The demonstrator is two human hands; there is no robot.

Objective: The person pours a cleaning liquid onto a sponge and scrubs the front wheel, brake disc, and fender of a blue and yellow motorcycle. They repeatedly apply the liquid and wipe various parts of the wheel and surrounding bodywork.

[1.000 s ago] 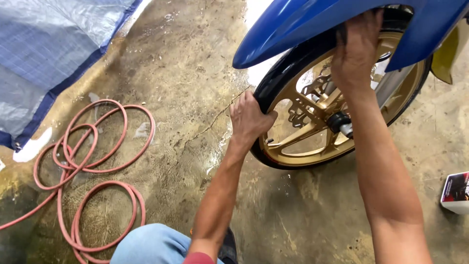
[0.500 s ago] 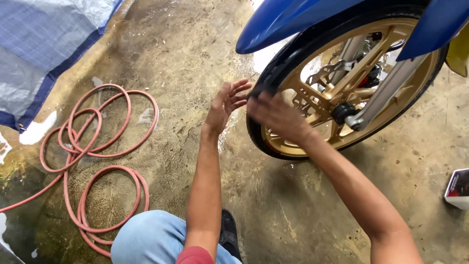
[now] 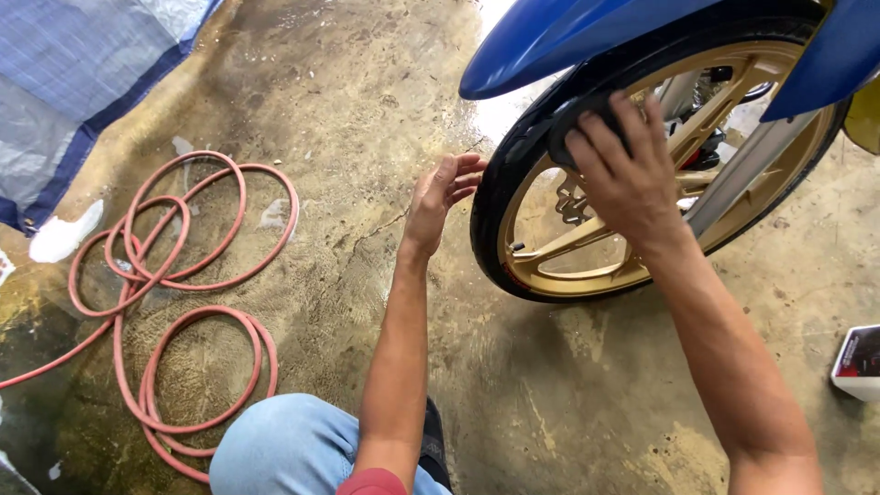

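A motorcycle front wheel with a gold rim and a black tyre stands under a blue fender. My right hand lies on the upper left of the tyre, fingers curled over a dark pad pressed against the rubber. My left hand hovers just left of the tyre with its fingers apart, holding nothing and not quite touching it. A silver fork leg runs down across the rim behind my right hand.
A red hose lies coiled on the wet concrete floor at the left. A blue tarp covers the top left corner. A small white and dark box sits at the right edge. My knee in blue jeans is at the bottom.
My right hand has moved from the lower left of the rim up onto the top of the tyre. My left hand, off the tyre since a second ago, stays beside it.
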